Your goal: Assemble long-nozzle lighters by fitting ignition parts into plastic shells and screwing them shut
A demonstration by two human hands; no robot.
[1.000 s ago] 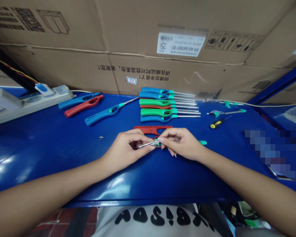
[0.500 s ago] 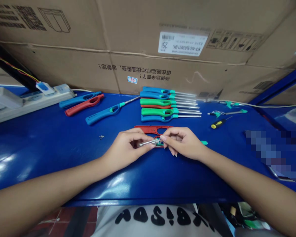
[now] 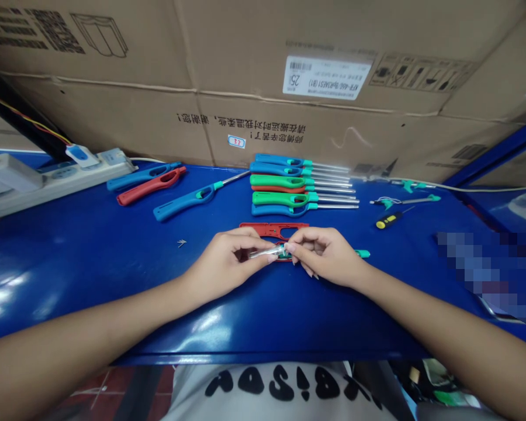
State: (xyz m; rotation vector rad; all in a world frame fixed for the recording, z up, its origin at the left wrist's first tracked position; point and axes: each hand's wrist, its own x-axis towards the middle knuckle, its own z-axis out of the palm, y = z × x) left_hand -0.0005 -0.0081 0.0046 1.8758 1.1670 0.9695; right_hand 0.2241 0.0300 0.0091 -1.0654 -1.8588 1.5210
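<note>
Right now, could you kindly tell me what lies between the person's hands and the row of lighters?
In the head view, a red plastic lighter casing lies there, its near part running under the left hand and right hand.

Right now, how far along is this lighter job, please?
Done: the row of lighters looks assembled, with nozzles fitted. In hand: the left hand and right hand hold a metal nozzle over an open red shell. Left: that shell appears unclosed, as far as can be seen.
</note>
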